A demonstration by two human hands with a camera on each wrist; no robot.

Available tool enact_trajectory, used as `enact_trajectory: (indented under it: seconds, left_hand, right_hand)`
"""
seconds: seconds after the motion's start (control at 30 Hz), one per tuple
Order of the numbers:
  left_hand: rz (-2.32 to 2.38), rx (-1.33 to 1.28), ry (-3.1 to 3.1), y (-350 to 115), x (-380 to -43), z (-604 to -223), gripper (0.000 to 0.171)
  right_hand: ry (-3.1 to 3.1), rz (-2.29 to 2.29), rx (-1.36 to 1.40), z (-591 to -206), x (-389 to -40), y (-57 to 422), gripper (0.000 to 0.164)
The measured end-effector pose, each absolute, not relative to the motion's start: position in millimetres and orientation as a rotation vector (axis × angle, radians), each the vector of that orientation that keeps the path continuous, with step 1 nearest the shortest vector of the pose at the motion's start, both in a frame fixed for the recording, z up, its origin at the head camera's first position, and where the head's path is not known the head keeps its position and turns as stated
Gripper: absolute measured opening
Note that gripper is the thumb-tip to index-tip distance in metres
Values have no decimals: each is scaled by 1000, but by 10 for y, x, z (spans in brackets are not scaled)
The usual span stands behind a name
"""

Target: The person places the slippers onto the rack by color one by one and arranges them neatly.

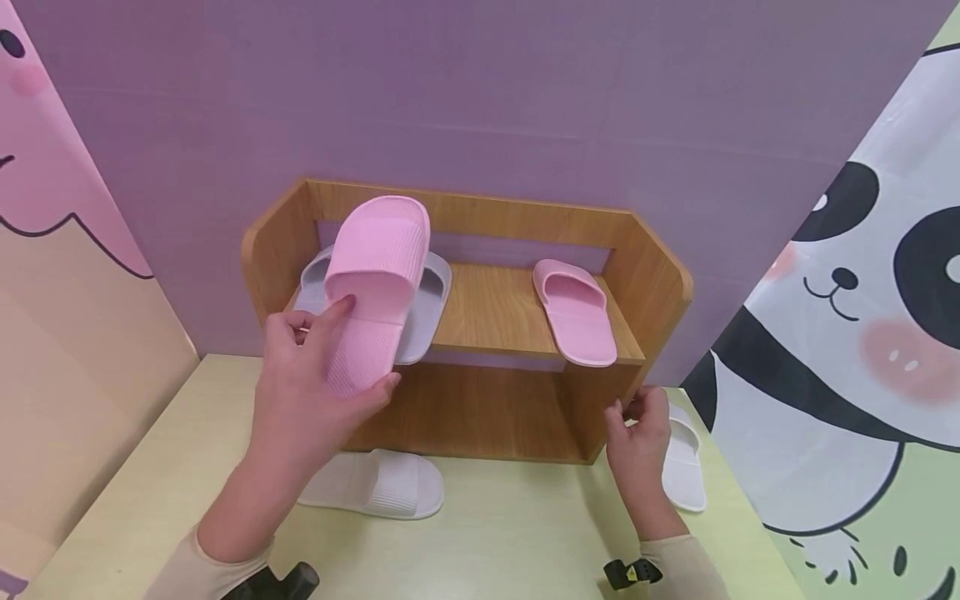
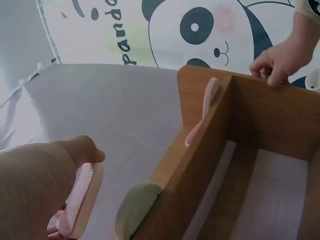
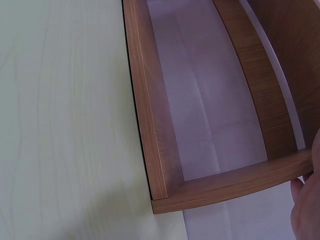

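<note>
My left hand (image 1: 303, 387) grips a pink slipper (image 1: 378, 258) by its footbed, toe up, in front of the left part of a small wooden shelf (image 1: 480, 408). In the left wrist view the same pink slipper (image 2: 82, 200) shows edge-on beside the shelf. My right hand (image 1: 640, 437) holds the front edge of the shelf's right side panel, fingers curled at the wood. Another pink slipper (image 1: 577, 312) lies at the right of the upper board, toe inward. Behind the held slipper, a pair of grey slippers (image 1: 426, 317) on the same board is partly hidden.
On the pale table (image 1: 517, 533), a white slipper (image 1: 386, 485) lies before the shelf at the left, partly covered by my left arm. A second white slipper (image 1: 684, 467) lies right of the shelf. A purple backdrop (image 1: 480, 100) and a panda-print panel (image 1: 847, 333) stand close around.
</note>
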State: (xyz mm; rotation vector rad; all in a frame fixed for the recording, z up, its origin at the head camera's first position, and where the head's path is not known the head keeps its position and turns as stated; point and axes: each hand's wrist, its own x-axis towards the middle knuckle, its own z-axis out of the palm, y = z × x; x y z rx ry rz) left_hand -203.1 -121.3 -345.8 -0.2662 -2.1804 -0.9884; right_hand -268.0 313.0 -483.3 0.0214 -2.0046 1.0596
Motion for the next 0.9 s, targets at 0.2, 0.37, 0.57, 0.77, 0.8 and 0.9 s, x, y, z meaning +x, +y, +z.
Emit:
enact_trajectory:
  seconds: [0.2,0.37,0.57,0.77,0.8,0.9]
  left_hand:
    - [-958,-302,-2192,-1072,-2088,-3366,89]
    - [-940,-295,-2187,-947,-2140,-3318,90]
    - [-933,-304,-2231,-758,-2244,-3273,93]
    - [-928,-311,-2274,-573,-2334,-3221,91]
    - [-926,-310,-2281,-545,-2350,-3210,91]
    - [-920,-299,-2308,-467,-2394,-3180,89]
  right_hand:
    - [-1988,1053,28,-4841,-2683,3135,19]
    - [-1998,1043,20,-4852,-2691,3142,20]
    - [-1996,1036,14,-4866,-2691,3145,20]
    - [-2005,1041,-3,-4867,-2688,3136,20]
    - [-2005,1043,-1,-4865,-2689,3136,20]
    - [-2001,1048,9,-4861,-2690,3132,20]
